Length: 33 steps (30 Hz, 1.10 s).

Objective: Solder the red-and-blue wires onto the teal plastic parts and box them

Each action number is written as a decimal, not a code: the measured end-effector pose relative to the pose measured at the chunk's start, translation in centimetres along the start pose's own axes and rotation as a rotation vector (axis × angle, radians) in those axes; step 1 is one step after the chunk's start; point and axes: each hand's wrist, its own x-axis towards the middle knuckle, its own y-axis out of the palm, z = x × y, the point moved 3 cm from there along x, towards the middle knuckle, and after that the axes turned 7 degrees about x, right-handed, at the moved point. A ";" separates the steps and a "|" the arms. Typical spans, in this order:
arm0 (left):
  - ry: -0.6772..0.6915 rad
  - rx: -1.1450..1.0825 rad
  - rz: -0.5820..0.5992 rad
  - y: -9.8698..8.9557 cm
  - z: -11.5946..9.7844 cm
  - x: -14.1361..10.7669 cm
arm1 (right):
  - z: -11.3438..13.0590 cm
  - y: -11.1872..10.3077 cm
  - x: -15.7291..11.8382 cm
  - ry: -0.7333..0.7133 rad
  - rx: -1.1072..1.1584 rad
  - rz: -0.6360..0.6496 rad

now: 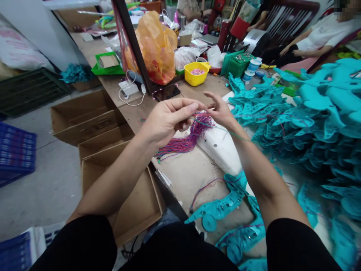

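Note:
My left hand (176,118) is closed in a pinch on thin wires, its thumb and forefinger pressed together. Fingertips of my right hand (221,111) meet it at the same wires, with another finger held out away from them. A green wire (204,122) trails from the fingers across to my right wrist. Below my hands lies a bundle of red, blue and purple wires (183,143), partly over a white molded piece (221,146). Nearer to me, a teal plastic part (218,209) rests on the table with wires at it.
A large heap of teal plastic parts (307,131) covers the right side. Open cardboard boxes (135,203) stand at the left table edge. Behind are a phone (166,92), a yellow container (196,79) and an orange bag (158,49). A seated person (321,39) is at far right.

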 end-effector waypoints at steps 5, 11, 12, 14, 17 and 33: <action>-0.081 -0.155 -0.049 -0.7 -0.3 -0.2 | -2.2 0.0 -3.9 0.147 -0.069 -0.108; -0.101 -0.208 -0.054 -0.1 -0.2 -0.4 | -1.6 0.8 -6.1 0.085 -0.207 -0.094; -0.096 -0.210 -0.053 0.0 -0.3 -0.5 | -1.4 0.8 -6.1 0.077 -0.224 -0.089; -0.084 -0.213 -0.048 0.0 -0.6 -0.7 | -1.3 0.8 -5.8 0.075 -0.249 -0.068; -0.063 -0.211 -0.058 -0.2 -0.7 -0.9 | -1.6 0.3 -5.1 0.100 -0.282 -0.121; -0.171 -0.198 -0.055 -0.5 2.4 0.6 | -0.1 -5.0 -2.0 0.284 -0.035 -0.082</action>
